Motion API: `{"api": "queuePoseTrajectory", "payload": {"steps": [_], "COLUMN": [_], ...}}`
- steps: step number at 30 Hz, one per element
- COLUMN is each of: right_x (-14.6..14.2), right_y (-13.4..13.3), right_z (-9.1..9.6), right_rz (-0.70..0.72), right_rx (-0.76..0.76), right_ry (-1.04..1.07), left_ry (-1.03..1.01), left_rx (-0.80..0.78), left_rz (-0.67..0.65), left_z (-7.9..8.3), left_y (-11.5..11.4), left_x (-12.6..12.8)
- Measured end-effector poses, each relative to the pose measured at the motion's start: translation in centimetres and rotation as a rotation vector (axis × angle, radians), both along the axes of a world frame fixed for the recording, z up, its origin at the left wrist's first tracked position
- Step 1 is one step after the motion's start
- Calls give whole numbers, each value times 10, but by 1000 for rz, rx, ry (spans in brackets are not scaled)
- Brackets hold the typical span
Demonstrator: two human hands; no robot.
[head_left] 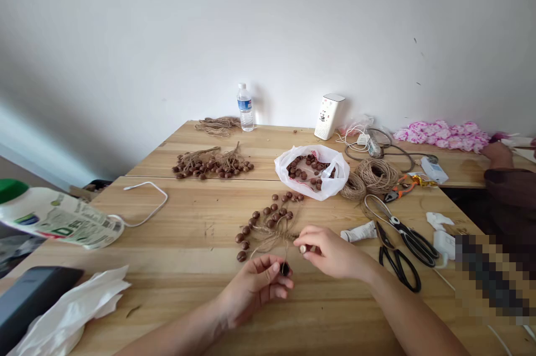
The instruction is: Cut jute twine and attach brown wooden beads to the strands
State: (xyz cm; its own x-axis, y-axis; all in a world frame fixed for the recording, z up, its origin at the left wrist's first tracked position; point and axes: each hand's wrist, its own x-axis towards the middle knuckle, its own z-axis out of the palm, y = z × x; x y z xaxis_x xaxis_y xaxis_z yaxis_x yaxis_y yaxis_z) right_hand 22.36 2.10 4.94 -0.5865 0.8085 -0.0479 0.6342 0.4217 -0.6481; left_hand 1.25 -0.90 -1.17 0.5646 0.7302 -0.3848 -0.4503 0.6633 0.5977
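**Hands at work on a strand of twine and nuts**

A wide wooden tabletop point(176, 311) carried the whole spread, with the supplies pushed toward the far wall and the working patch kept close to the person's body. A white plastic bag point(312, 169) of brown nuts lay open just beyond the work, with coils of twine point(371, 176) touching its right side, likely so both stayed within reach. Two pairs of scissors point(400, 241) lay to the right, near the right arm. A finished bunch of strung nuts point(211, 163) sat farther back on the left, well apart from the hands.

Just in front of the fingers lay the strung cluster point(268, 225), its twine ends gathered toward the hands. The left hand point(255, 286) had thumb and fingers pinched together on a small dark nut point(285, 269), the grip closed tight. The right hand point(330, 253) pinched something pale at its fingertips; whether that was twine or a bead could not be made out.

Another person's arm point(502, 163) showed at the right edge, cut off by the frame, beside a blurred patch.
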Motion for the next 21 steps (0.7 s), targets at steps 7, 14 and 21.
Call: {"api": "queuePoseTrajectory", "payload": {"steps": [7, 14, 21], "right_x": [-12, -22, -22], "right_y": [-13, -15, -15], "right_z": [3, -9, -16], "right_rz": [-32, -74, -70], "right_rx": [10, 37, 96], "right_ry": [-205, -170, -215], "left_ry": [-57, -96, -117], "left_rx": [-26, -16, -20], "left_rz": [7, 2, 19], "left_z": [1, -5, -6], "left_y": [2, 1, 1], "left_x": [-1, -2, -1]}}
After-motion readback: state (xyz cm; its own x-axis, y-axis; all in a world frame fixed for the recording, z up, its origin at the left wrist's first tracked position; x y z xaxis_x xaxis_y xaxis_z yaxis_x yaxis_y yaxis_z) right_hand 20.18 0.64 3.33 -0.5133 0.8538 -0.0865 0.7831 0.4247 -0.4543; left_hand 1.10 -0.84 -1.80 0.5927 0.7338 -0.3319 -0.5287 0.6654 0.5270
